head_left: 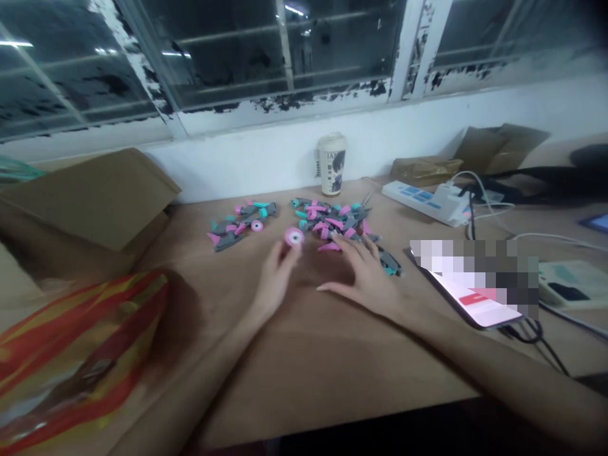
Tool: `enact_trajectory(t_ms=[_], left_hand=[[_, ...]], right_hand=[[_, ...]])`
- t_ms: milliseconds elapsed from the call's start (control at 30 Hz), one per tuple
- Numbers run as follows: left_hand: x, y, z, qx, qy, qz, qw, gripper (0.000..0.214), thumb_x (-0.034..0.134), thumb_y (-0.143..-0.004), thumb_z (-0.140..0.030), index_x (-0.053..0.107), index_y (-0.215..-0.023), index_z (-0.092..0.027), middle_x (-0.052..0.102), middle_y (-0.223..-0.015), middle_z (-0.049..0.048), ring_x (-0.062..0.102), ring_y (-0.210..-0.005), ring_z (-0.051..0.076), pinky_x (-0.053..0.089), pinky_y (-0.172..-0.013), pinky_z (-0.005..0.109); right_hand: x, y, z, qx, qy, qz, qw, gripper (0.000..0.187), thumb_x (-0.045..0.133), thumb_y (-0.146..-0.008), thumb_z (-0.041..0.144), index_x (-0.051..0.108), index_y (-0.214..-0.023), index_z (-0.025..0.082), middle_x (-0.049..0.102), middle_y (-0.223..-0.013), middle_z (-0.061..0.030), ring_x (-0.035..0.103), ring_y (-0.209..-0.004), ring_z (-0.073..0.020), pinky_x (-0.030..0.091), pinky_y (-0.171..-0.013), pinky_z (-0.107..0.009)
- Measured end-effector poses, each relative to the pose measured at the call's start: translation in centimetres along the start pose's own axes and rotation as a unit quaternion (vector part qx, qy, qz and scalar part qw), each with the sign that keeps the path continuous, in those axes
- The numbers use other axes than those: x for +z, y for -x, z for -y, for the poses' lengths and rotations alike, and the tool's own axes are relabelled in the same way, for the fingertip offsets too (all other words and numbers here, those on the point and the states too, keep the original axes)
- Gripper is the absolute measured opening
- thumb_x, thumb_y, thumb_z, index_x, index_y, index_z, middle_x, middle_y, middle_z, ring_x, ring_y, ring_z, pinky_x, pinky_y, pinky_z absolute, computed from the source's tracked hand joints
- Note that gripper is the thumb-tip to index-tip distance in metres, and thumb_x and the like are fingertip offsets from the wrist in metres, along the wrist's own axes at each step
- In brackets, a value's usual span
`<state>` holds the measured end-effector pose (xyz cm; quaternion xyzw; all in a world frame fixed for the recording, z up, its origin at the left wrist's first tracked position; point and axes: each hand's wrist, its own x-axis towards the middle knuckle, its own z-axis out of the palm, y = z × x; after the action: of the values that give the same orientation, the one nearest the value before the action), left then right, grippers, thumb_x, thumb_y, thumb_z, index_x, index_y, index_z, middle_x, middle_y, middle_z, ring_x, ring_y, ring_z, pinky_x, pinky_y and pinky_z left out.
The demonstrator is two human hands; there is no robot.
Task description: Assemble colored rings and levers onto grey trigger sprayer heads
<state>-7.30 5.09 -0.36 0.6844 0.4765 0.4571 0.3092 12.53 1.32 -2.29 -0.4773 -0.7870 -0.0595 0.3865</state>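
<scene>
My left hand (278, 275) is closed on a small round pink-and-white piece (294, 237) with a dark centre, held up at the fingertips. How far the piece extends inside the fingers is hidden. My right hand (368, 275) is open, its thumb spread out to the left and its fingertips at the near edge of a pile of small grey, pink and teal plastic parts (311, 213). A smaller group of similar parts (228, 239) lies to the left, with another round pink-and-white piece (257, 225) at its right end.
A paper cup (332, 164) stands by the wall. Right of my hand are a lit phone (475, 304), a white power strip (427, 201) and cables. Cardboard boxes (95, 196) and a red-and-yellow bag (137, 329) occupy the left; more cardboard (503, 149) sits at the back right.
</scene>
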Motion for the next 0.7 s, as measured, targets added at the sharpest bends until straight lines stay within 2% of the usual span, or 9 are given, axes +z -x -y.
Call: enact_trajectory(t_ms=[67,133,200,300,367,467,567,700], left_hand=[[2.4,2.4,-1.1,-0.016,0.048,0.091,0.995,0.036,0.045,-0.089,-0.044,0.055,-0.112,-0.019,0.063,-0.108,0.0062,0.059,-0.099,0.021,0.046,-0.085,0.033],[3.2,4.2,-2.1,-0.019,0.027,0.112,0.993,0.033,0.044,-0.089,-0.043,0.053,-0.113,-0.021,0.062,-0.110,0.0055,0.057,-0.102,0.021,0.044,-0.089,0.034],[3.1,5.1,-2.8,-0.015,-0.017,0.130,0.991,0.033,0.045,-0.090,-0.041,0.049,-0.116,-0.022,0.061,-0.111,0.0053,0.057,-0.104,0.022,0.043,-0.090,0.036],[2.5,5.4,-3.1,-0.008,-0.063,0.165,0.984,0.034,0.043,-0.091,-0.041,0.043,-0.118,-0.021,0.062,-0.110,0.0060,0.059,-0.099,0.022,0.045,-0.084,0.036],[2.3,5.3,-3.0,0.013,-0.077,0.187,0.979,0.033,0.043,-0.090,-0.042,0.045,-0.114,-0.018,0.063,-0.104,0.0069,0.061,-0.092,0.022,0.046,-0.079,0.035],[2.1,5.1,-2.6,0.081,-0.074,0.180,0.977,0.027,0.041,-0.091,-0.039,0.054,-0.099,-0.016,0.064,-0.097,0.0070,0.060,-0.088,0.020,0.046,-0.078,0.033],[1.5,4.4,-2.3,0.129,-0.090,0.138,0.978,0.025,0.041,-0.092,-0.032,0.057,-0.081,-0.017,0.064,-0.086,0.0049,0.059,-0.082,0.017,0.046,-0.076,0.030],[0.9,3.7,-2.2,0.164,-0.112,0.114,0.974,0.011,0.050,-0.086,-0.022,0.056,-0.079,-0.017,0.060,-0.078,0.0015,0.057,-0.073,0.014,0.046,-0.071,0.026]], right_hand=[[-0.2,0.1,0.6,-0.017,-0.027,0.009,0.999,0.072,0.057,-0.077,0.057,0.036,-0.134,0.017,0.053,-0.130,-0.0119,0.045,-0.123,-0.0253,0.016,-0.111,-0.049],[-0.3,0.2,0.6,-0.030,-0.046,0.033,0.998,0.055,0.055,-0.082,0.048,0.043,-0.127,0.019,0.059,-0.123,-0.0090,0.052,-0.115,-0.0234,0.014,-0.111,-0.051],[-0.3,0.3,0.4,-0.035,-0.060,0.056,0.996,0.040,0.052,-0.086,0.040,0.049,-0.121,0.020,0.063,-0.113,-0.0069,0.057,-0.106,-0.0223,0.015,-0.110,-0.053],[-0.3,0.5,0.2,-0.028,-0.082,0.067,0.994,0.036,0.052,-0.087,0.036,0.050,-0.119,0.021,0.064,-0.109,-0.0064,0.057,-0.104,-0.0224,0.019,-0.108,-0.053],[-0.4,0.6,0.5,-0.030,-0.103,0.078,0.991,0.035,0.050,-0.087,0.033,0.049,-0.121,0.023,0.064,-0.111,-0.0056,0.055,-0.108,-0.0222,0.019,-0.108,-0.053],[-0.5,0.7,0.9,-0.050,-0.127,0.101,0.986,0.034,0.048,-0.087,0.025,0.049,-0.121,0.025,0.064,-0.108,-0.0041,0.054,-0.111,-0.0216,0.019,-0.108,-0.052],[-0.6,0.7,1.1,-0.066,-0.132,0.116,0.982,0.033,0.049,-0.083,0.020,0.050,-0.116,0.021,0.063,-0.108,-0.0051,0.051,-0.112,-0.0224,0.021,-0.108,-0.051],[-0.7,0.7,0.8,-0.060,-0.136,0.139,0.979,0.032,0.049,-0.080,0.016,0.050,-0.112,0.020,0.061,-0.107,-0.0064,0.045,-0.118,-0.0247,0.025,-0.105,-0.049]])
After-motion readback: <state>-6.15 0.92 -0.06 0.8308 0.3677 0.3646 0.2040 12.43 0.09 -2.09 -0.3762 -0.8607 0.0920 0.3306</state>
